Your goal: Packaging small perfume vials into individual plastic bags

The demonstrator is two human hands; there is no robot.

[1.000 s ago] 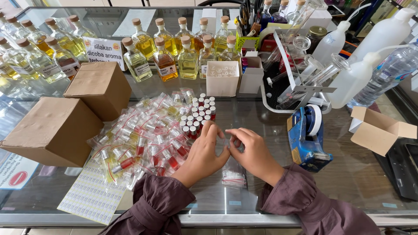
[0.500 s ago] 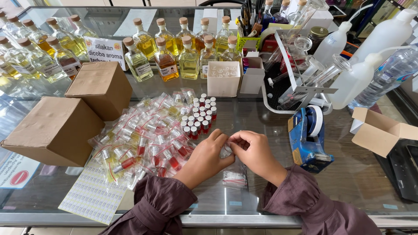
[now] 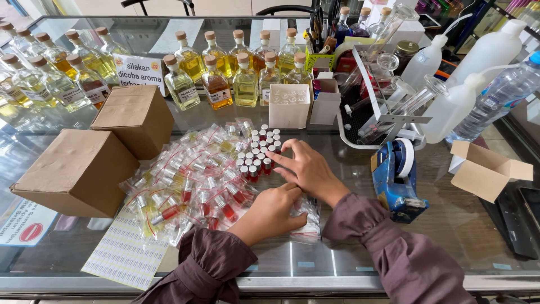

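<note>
I am reaching my right hand (image 3: 306, 169) to the cluster of small white-capped vials (image 3: 260, 149) standing just right of the bagged-vial pile (image 3: 191, 180), fingers spread and empty, while my left hand (image 3: 273, 211) is pressing flat on small clear bags (image 3: 309, 217). I am judging a light pinch on one cap best, with the tape dispenser (image 3: 396, 180) crowding the right
</note>
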